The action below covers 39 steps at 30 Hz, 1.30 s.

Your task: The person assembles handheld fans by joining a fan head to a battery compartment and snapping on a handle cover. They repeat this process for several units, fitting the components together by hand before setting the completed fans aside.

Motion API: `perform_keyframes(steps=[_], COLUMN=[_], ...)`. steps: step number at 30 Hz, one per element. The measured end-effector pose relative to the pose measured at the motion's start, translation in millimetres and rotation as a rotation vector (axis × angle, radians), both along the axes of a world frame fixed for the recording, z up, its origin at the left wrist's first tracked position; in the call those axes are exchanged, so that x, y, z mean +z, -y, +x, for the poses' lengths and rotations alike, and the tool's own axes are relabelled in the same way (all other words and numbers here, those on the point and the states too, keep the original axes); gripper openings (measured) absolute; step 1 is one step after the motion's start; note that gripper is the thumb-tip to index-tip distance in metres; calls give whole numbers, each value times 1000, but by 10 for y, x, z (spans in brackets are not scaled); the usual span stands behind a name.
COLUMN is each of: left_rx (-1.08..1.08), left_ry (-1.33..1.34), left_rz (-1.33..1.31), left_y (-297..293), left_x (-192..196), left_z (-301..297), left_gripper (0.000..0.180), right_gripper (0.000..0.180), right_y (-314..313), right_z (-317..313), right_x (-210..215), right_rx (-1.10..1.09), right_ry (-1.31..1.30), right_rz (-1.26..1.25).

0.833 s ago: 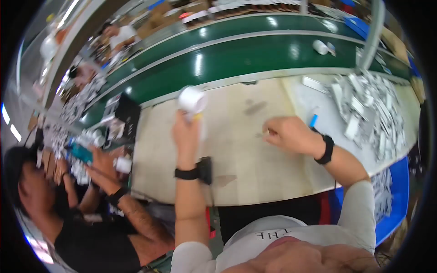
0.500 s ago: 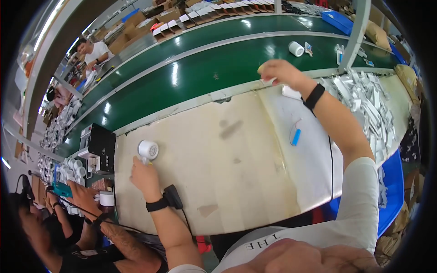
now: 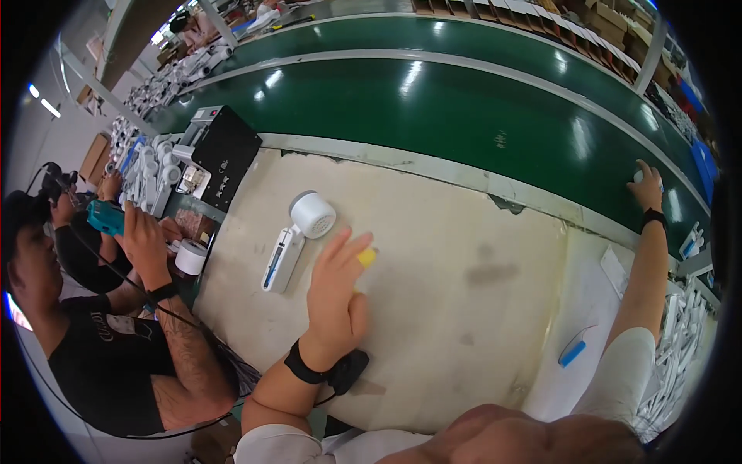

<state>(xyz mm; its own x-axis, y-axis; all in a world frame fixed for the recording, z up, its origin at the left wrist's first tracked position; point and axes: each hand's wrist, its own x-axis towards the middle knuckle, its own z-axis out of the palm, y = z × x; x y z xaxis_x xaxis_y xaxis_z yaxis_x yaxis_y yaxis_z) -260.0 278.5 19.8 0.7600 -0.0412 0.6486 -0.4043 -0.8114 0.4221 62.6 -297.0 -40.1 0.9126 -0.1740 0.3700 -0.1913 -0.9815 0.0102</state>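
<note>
A white handheld device, with a round grilled head (image 3: 314, 215) and a slotted handle (image 3: 280, 261) showing blue inside, lies on the worktable's left part. Just right of it, my left hand (image 3: 334, 298) hovers with fingers stretched out, holding nothing; a yellow cover sits on one fingertip. Far to the right, my right hand (image 3: 648, 189) reaches over the green conveyor, fingers curled round a white rounded piece (image 3: 638, 176) that they mostly hide. A small blue cylinder (image 3: 573, 354) with thin wires lies on the pale sheet by my right forearm.
A black box-shaped machine (image 3: 224, 158) stands at the table's far left corner. Beside me on the left, a co-worker holds a teal power tool (image 3: 106, 217). White parts (image 3: 680, 352) are heaped at the right. A black object (image 3: 349, 371) with a cable lies by my left wrist.
My left hand has let go of the white device and moved off to its right. The right hand has reached farther out to the white piece on the conveyor. The view has turned left.
</note>
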Motion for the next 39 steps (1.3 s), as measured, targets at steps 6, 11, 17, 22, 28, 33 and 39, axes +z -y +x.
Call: perform_keyframes(steps=[6, 11, 17, 22, 28, 33, 39], left_rx=[-174, -291, -389, -280, -410, -916, -753], left_ry=[15, 4, 68, 242, -272, -766, -913], left_rz=[-140, -307, -384, -230, -641, -1448, -1081], left_y=[13, 94, 103, 636, 864, 795, 810], left_x=[-51, -158, -152, 119, -2, -36, -5], left_z=[-83, 37, -116, -143, -140, -161, -242], left_gripper=[46, 47, 46, 62, 64, 37, 36], right_gripper=[52, 60, 32, 34, 41, 44, 66], right_y=[-691, -785, -2354, -3067, -3251, -3107, -2854], right_z=[-388, -708, -1743, -2587, -3199, -3358, -3437], right_x=[358, 715, 1308, 1205, 1104, 884, 882], right_rx=[-80, 260, 661, 616, 722, 652, 697], right_ry=[-50, 135, -60, -169, -376, -287, -245], right_rz=[71, 536, 1645, 2041, 2361, 2368, 1689])
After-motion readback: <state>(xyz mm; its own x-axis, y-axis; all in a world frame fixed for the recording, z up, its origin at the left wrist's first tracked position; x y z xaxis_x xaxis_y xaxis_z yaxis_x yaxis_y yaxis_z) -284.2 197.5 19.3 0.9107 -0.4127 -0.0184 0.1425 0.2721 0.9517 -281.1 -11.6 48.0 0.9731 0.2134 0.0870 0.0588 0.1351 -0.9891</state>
